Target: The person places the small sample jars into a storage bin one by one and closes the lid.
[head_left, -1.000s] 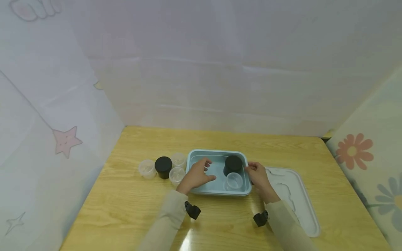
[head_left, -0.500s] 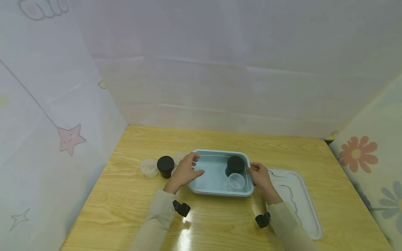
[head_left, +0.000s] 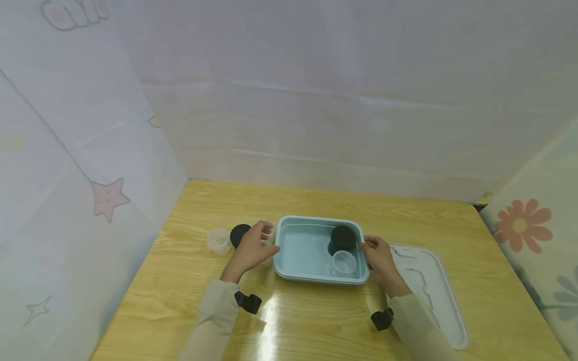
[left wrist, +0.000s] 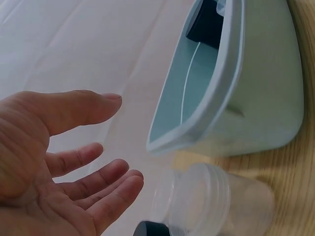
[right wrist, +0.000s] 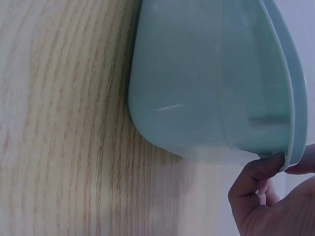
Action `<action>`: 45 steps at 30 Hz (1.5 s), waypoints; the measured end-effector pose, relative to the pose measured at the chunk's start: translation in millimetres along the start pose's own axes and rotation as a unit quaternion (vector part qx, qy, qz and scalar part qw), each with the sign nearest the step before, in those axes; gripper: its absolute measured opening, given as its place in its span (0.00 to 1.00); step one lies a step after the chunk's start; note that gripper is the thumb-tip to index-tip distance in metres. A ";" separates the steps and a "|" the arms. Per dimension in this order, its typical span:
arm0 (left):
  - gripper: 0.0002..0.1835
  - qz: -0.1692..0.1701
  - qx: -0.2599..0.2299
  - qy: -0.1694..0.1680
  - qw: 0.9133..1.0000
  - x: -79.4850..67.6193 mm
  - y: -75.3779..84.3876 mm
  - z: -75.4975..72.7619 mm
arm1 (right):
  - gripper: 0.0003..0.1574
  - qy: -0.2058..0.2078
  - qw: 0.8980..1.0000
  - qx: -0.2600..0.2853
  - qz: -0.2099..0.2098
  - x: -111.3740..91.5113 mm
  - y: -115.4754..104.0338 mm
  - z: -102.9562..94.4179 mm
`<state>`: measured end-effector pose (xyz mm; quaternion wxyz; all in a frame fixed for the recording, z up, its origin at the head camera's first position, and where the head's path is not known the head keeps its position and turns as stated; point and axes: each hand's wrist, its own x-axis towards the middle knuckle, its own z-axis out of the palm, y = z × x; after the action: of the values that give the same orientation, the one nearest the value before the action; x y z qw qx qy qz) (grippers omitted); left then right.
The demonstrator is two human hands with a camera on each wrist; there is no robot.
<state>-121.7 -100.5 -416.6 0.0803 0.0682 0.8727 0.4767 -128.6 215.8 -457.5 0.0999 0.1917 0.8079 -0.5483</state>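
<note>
A light blue plastic bin [head_left: 302, 250] stands on the wooden table. Inside its right end sit a black-lidded jar [head_left: 343, 237] and a clear cup [head_left: 344, 262]. My right hand [head_left: 379, 256] pinches the bin's right rim between thumb and fingers, as the right wrist view shows up close. My left hand [head_left: 251, 249] hovers beside the bin's left end, fingers spread and holding nothing. Below it in the left wrist view is a clear round container [left wrist: 221, 201]. Another black-lidded jar [head_left: 239, 232] and a clear cup [head_left: 219, 241] stand left of that hand, which partly hides this group.
A white lid [head_left: 429, 286] with a raised rim lies flat on the table [head_left: 289, 326] at the right, partly under the right forearm. Printed sheets [head_left: 271, 120] wall the table at the back and both sides.
My left hand has moved left from over the bin to above the jars beside it. The right hand keeps its grip on the rim. The whole head view has shifted slightly.
</note>
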 end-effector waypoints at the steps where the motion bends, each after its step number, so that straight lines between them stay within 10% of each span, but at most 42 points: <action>1: 0.28 -0.002 -0.004 0.003 1.000 -1.2 -1.8 -0.7 | 0.28 -0.003 1.000 0.001 0.000 -0.4 0.4 -0.9; 23: 0.31 -0.040 -0.059 0.032 0.997 -31.9 -45.1 -4.8 | 0.27 0.002 1.000 -0.009 -0.004 0.5 -0.4 0.7; 45: 0.37 -0.036 -0.031 0.040 0.998 -24.9 -61.4 7.1 | 0.27 -0.007 1.000 -0.001 -0.009 -0.7 -0.5 1.0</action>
<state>-98.5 -132.5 -470.3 0.0640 0.0151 0.8621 0.5025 -128.3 214.6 -457.2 0.1006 0.1806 0.8096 -0.5493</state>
